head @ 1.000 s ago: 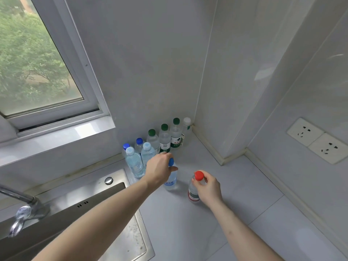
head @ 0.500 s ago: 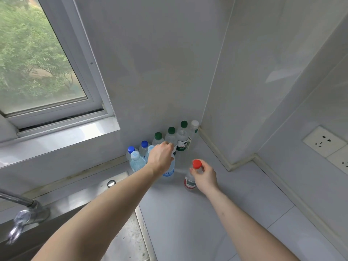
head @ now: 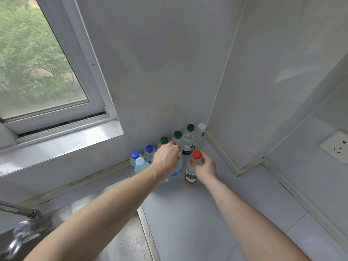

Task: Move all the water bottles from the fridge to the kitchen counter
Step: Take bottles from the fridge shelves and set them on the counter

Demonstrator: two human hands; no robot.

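In the counter corner, head view, beyond both outstretched forearms:

- Left hand: knuckles up, fingers curled down over the top of a blue-labelled bottle; cap hidden under the palm, so the grip is judged closed on the neck. Bottle upright, base apparently on the kitchen counter, though the hand and forearm cover much of it
- Right hand: just right of the left hand, fingers wrapped round the shoulder of the red-capped bottle; cap exposed above the fingers. Long axis upright, base on or just at the counter
- The two held bottles: side by side, near but apart, directly ahead of the hands, front row of the cluster
- Beyond the left hand's knuckles: green-capped bottles in a line along the back wall, a white-capped bottle at the far corner
- Left of the left hand: blue-capped bottles, upright, close together
- Under the left forearm: sink edge, tap at lower left
- Above and left: window
- Far right of the right hand: wall socket
- Judgement: placing step near its end; each hand releases straight upward along its bottle's axis, care against nudging neighbours. Fridge not in view
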